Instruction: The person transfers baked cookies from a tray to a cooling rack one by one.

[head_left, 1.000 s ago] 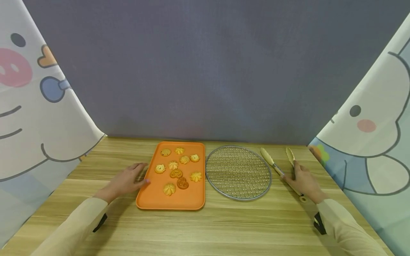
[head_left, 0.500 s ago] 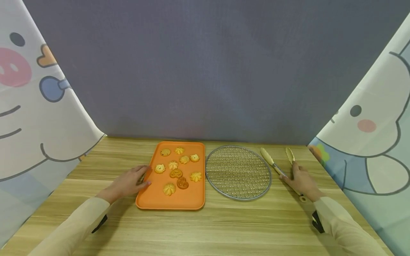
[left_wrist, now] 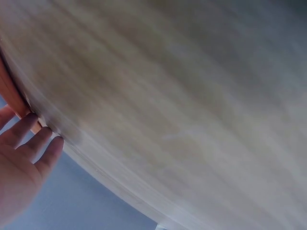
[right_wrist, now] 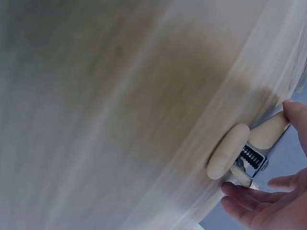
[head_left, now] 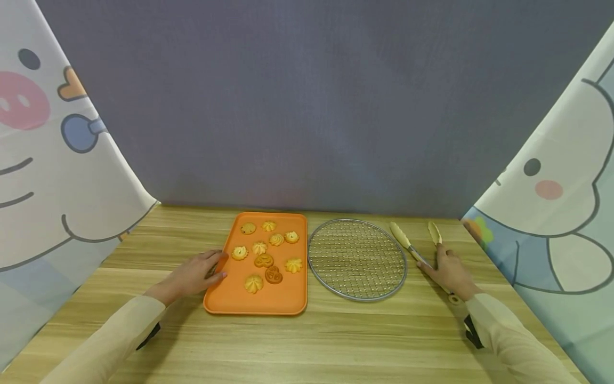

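Note:
In the head view, my left hand [head_left: 193, 274] rests at the left rim of an orange rectangular tray [head_left: 240, 303], its thumb and fingertips over the edge. Extended fingers touch the tray's side in the left wrist view. Several cookies [head_left: 253, 284] lie on the tray, some piped, some round, some pretzel-like. At the right, my right hand [head_left: 451, 273] holds spread cream-and-metal tongs [head_left: 400, 234], which lie on the table. The right wrist view shows the thumb on one arm of the tongs and fingers beside the other, near the spring hinge [right_wrist: 252, 157].
A round wire cooling rack [head_left: 357, 258] lies flat between the tray and the tongs. The wooden table [head_left: 307, 346] ends at a grey back panel [head_left: 307, 106]. Printed cartoon curtains [head_left: 551, 240] stand on both sides.
My left hand has moved slightly right, its fingertips now over the tray's rim. The right hand has shifted a little left over the tongs. Tray, cookies and rack have stayed put.

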Demonstrator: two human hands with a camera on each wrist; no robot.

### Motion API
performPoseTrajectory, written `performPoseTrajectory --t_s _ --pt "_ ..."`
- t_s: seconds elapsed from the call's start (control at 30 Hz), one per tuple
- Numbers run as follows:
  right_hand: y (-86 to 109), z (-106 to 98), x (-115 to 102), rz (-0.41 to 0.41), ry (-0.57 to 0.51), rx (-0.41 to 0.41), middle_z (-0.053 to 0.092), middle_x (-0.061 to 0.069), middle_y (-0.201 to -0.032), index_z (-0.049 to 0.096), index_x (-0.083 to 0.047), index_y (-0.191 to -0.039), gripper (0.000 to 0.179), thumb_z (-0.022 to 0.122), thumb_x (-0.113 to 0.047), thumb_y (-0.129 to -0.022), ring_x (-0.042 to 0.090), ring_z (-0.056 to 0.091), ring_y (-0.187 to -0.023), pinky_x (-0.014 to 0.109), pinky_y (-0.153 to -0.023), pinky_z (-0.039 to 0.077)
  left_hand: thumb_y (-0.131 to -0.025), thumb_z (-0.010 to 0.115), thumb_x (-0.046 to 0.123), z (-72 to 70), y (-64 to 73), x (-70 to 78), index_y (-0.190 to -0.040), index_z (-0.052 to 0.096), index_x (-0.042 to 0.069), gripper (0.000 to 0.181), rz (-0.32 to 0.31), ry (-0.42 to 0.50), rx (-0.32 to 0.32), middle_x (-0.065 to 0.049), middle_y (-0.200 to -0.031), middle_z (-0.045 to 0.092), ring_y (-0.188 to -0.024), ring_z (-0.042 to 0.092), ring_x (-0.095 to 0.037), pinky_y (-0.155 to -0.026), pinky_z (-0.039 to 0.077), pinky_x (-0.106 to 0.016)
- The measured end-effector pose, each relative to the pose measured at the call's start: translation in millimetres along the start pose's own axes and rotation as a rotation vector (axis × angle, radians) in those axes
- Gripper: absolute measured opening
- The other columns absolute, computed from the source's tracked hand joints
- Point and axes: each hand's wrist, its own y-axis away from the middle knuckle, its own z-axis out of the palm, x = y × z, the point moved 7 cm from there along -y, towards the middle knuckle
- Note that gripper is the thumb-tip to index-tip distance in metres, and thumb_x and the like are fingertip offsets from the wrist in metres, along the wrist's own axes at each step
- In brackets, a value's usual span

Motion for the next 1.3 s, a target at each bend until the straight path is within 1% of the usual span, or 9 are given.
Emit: performPoseTrajectory --t_s 0.1,0.3,0.43,0.57,0.8,1.07,1.3 --pt "-1.6 1.2 0.6 -0.001 -0.008 0.003 0.039 0.048 -0.108 0.018 0.021 -0.131 0.088 0.052 -0.048 -0.088 0.056 0.051 -0.084 0.053 -0.059 0.046 -0.087 0.06 0.03 1.0 -0.5 -1.0 -0.123 0.053 0.002 0.046 0.002 -0.003 0.0 -0.023 -0.128 0.051 -0.114 0.051 -0.041 -0.091 0.042 -0.054" --pt "-3.9 1.0 1.3 -0.012 -0.014 0.029 0.042 0.046 -0.1 0.023 0.021 -0.126 0.083 0.055 -0.045 -0.088 0.051 0.054 -0.076 0.05 -0.056 0.046 -0.088 0.06 0.03 1.6 -0.9 -1.5 -0.123 0.053 0.002 0.045 0.008 -0.005 0.005 -0.023 -0.127 0.051 -0.113 0.051 -0.041 -0.092 0.042 -0.054" --pt "-5.1 0.2 0.9 -0.018 -0.011 0.058 0.045 0.043 -0.093 0.029 0.02 -0.118 0.075 0.059 -0.041 -0.086 0.048 0.055 -0.072 0.049 -0.054 0.045 -0.088 0.06 0.031 1.6 -0.7 -1.5 -0.123 0.053 0.003 0.046 0.003 -0.011 0.001 -0.023 -0.127 0.051 -0.113 0.051 -0.042 -0.091 0.042 -0.054" --pt "-6.2 0.4 0.4 -0.027 -0.015 0.086 0.047 0.041 -0.09 0.034 0.018 -0.113 0.066 0.062 -0.035 -0.084 0.047 0.054 -0.073 0.051 -0.056 0.045 -0.088 0.059 0.031 1.9 -0.6 -1.3 -0.123 0.053 0.003 0.046 0.002 -0.017 -0.001 -0.023 -0.127 0.051 -0.113 0.051 -0.042 -0.091 0.042 -0.055" --pt "-7.3 1.0 0.5 -0.034 -0.026 0.089 0.045 0.046 -0.096 0.028 0.021 -0.123 0.073 0.062 -0.03 -0.084 0.054 0.05 -0.083 0.056 -0.064 0.045 -0.088 0.059 0.031 3.2 -0.4 -1.6 -0.124 0.052 0.002 0.047 0.008 -0.02 -0.002 -0.023 -0.127 0.051 -0.114 0.051 -0.042 -0.092 0.041 -0.055" --pt "-6.0 -5.7 -0.6 -0.016 -0.037 0.133 0.042 0.05 -0.102 0.023 0.025 -0.128 0.077 0.058 -0.027 -0.082 0.06 0.044 -0.092 0.061 -0.073 0.042 -0.088 0.059 0.032 4.5 -0.8 -2.4 -0.124 0.052 0.002 0.047 0.017 -0.021 0.001 -0.022 -0.127 0.052 -0.113 0.051 -0.041 -0.093 0.041 -0.054" --pt "-5.2 -7.7 2.8 -0.001 -0.077 0.156 0.04 0.05 -0.102 0.022 0.024 -0.129 0.076 0.058 -0.026 -0.083 0.061 0.041 -0.092 0.062 -0.072 0.04 -0.088 0.059 0.032 3.9 -0.5 -2.0 -0.125 0.052 0.002 0.048 0.012 -0.024 -0.002 -0.023 -0.127 0.051 -0.114 0.051 -0.042 -0.092 0.041 -0.055"
